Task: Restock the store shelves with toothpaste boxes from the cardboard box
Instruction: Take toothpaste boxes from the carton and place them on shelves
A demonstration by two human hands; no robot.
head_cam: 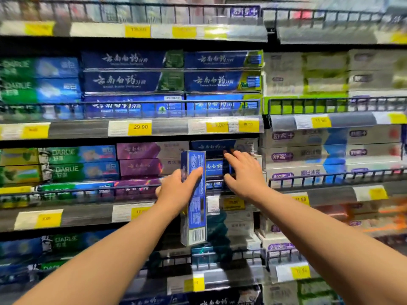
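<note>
My left hand (176, 190) grips a long blue toothpaste box (195, 219) held upright on end, in front of the middle shelf. Its barcode end points down. My right hand (244, 175) reaches into the shelf slot just to the right, fingers stretched out and resting on the stacked blue toothpaste boxes (214, 167) behind the wire rail (220, 183). The fingertips touch a dark blue box (211, 147) on top of that stack. No cardboard box is in sight.
Purple toothpaste boxes (145, 159) sit left of the slot, green Darlie boxes (77, 164) further left, white boxes (308, 155) to the right. The shelf above (176, 126) holds more blue boxes. Yellow price tags line every shelf edge. Lower shelves (220, 276) carry further boxes.
</note>
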